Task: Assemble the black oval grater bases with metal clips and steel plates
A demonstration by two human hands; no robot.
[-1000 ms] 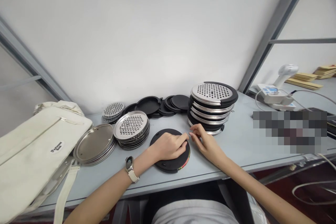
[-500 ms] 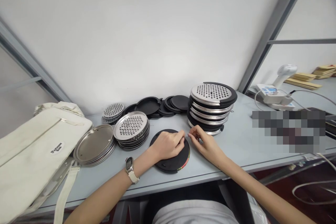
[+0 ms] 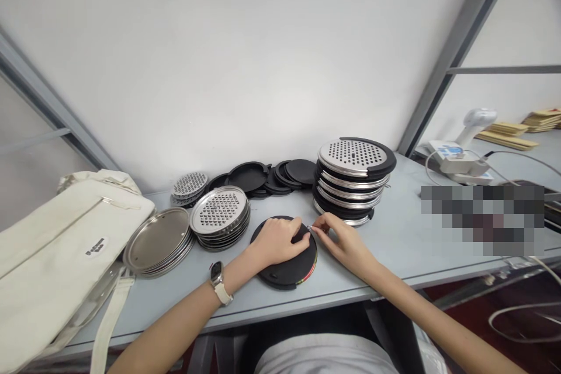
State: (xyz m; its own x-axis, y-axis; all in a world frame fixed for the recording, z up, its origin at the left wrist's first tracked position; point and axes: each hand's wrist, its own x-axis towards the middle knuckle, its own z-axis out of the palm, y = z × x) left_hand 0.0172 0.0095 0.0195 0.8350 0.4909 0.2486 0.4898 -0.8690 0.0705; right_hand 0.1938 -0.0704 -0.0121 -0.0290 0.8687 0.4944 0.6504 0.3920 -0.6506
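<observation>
A black round disc [image 3: 289,269] lies flat on the table in front of me, with a strip of red and yellow along its lower right edge. My left hand [image 3: 280,241] rests on top of it, fingers curled over and thumb out to the right, holding it down. At the disc's right rim, the fingertips of my right hand [image 3: 339,242] pinch a small shiny metal piece [image 3: 310,228]; its exact kind is too small to make out. Just behind my right hand stands a tall stack of perforated metal discs with black rims [image 3: 353,178].
Left of the disc are a stack of perforated metal plates [image 3: 219,210] and a pile of plain metal plates [image 3: 160,239]. Black round parts [image 3: 248,176] lie along the wall. A cream bag [image 3: 56,257] covers the left end; white devices [image 3: 458,158] stand on the right.
The fingers of my left hand have loosened and flattened a little on the disc. My right fingertips have shifted slightly left to the rim, and the small metal piece now shows.
</observation>
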